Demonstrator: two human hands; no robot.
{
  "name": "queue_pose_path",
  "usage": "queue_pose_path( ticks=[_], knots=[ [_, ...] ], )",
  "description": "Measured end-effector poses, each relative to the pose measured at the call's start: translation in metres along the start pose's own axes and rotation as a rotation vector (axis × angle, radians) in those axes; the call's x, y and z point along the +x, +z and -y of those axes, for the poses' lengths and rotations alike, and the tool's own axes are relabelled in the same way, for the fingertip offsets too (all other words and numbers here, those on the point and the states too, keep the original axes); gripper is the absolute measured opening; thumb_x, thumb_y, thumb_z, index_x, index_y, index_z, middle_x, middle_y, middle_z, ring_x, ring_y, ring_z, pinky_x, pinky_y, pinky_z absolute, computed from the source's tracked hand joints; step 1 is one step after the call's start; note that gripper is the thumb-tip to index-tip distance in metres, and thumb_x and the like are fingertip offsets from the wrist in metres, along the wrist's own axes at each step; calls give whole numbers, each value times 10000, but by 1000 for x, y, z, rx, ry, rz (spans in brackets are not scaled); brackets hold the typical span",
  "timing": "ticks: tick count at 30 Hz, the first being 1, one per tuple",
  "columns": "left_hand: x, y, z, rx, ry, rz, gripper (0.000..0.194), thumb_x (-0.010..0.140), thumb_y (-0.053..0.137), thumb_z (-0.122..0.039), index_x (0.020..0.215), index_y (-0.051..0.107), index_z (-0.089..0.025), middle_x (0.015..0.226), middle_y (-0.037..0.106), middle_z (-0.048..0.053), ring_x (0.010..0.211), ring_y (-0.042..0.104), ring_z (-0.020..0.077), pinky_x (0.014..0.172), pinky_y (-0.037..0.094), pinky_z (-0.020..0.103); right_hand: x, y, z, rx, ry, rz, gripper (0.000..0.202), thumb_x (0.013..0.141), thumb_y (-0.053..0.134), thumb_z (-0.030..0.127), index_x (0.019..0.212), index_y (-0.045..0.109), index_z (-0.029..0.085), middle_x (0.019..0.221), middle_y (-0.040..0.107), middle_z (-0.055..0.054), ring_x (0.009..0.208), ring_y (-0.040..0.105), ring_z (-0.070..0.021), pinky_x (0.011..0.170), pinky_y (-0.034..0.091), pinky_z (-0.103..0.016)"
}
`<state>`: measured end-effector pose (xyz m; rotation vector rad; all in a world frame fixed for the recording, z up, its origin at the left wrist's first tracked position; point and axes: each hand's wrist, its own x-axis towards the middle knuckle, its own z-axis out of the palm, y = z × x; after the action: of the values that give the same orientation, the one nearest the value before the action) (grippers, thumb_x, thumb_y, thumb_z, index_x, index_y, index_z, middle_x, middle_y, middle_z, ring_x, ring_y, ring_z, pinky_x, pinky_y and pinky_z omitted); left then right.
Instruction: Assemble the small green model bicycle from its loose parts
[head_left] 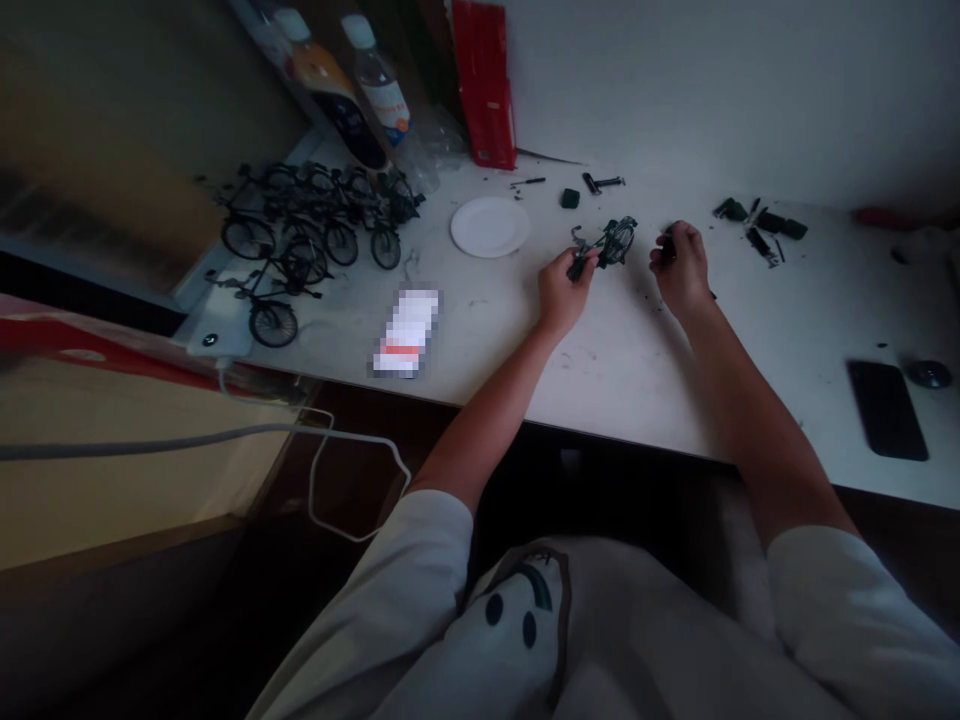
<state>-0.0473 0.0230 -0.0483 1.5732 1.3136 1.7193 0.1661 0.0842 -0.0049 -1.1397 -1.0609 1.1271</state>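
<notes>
My left hand [564, 293] is closed on a dark miniature bicycle [619, 240], which it keeps tilted just above the white table [615, 370]. One wheel of the bicycle points to the right, and its front part is partly hidden by my fingers. A short way to the right, my right hand [684, 265] pinches a small dark part [667, 246]. Most of that part is covered by the fingers, so its kind does not show. The two hands are apart. A small green block [570, 198] and a dark T-shaped tool [602, 184] lie beyond the bicycle.
Several miniature bicycles [274, 325] stand crowded at the left. A white plate [490, 227], a lit phone [407, 332], bottles [382, 95] and a red box [487, 120] are around them. Dark loose pieces [780, 224] lie right; a dark phone [888, 410] and mouse [929, 374] sit farther right.
</notes>
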Motion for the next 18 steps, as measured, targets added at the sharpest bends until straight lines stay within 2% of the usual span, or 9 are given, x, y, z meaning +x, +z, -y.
queue_pose_path(
  ticks=[2,4,7,10,12,13,15,18],
  knots=[
    [-1,1,0,2,13,-6,140,1087,750,-291,1159,843,-216,1183,918,114,1126,881,237,1027,662,339,3,-1,-5,101,61,-8,778,580,825,905,999,480,349,894,525,-4,694,492,-204,566,373,-353],
    [-2,2,-1,18,20,-8,146,1084,757,-294,1157,846,-205,1173,919,117,1116,884,246,1002,658,340,5,-4,-11,130,58,-11,726,600,766,886,1015,523,343,869,485,-6,662,443,-199,551,321,-339],
    [-3,1,-4,37,28,-12,172,1090,752,-315,1158,849,-190,1157,920,122,1096,884,259,971,653,346,3,-10,-17,6,-55,-13,705,690,658,911,1095,572,340,922,514,-22,681,469,-209,573,396,-360],
    [-5,-1,-8,66,41,-22,189,1099,749,-357,1140,849,-203,1123,921,111,1062,884,250,931,647,330,-10,-15,-14,-332,-382,9,787,778,693,915,1316,574,354,1133,622,-71,893,630,-273,765,596,-479],
    [-6,-2,-11,91,66,-31,201,1103,747,-386,1121,849,-214,1085,922,102,1015,884,237,884,644,314,-24,-17,-4,-515,-592,61,914,846,690,920,1537,489,356,1377,641,-135,1096,688,-333,993,628,-597],
    [-7,-3,-13,100,82,-37,201,1102,748,-391,1119,850,-218,1073,922,98,991,884,232,862,644,309,-32,-16,3,-564,-641,80,949,882,671,918,1611,439,357,1467,623,-159,1172,698,-356,1064,614,-631],
    [-8,-4,-17,96,118,-53,189,1100,751,-382,1129,852,-224,1081,925,95,973,888,226,840,650,304,-46,-12,17,-616,-679,91,991,942,622,916,1718,346,366,1522,622,-178,1326,684,-401,1178,564,-680],
    [-9,-3,-22,16,168,-67,182,1112,727,-353,1150,854,-229,1180,926,99,1084,899,223,921,684,305,-62,-4,35,-636,-683,116,1026,993,529,939,1814,217,410,1668,563,-166,1585,546,-448,1268,482,-732]
  ],
)
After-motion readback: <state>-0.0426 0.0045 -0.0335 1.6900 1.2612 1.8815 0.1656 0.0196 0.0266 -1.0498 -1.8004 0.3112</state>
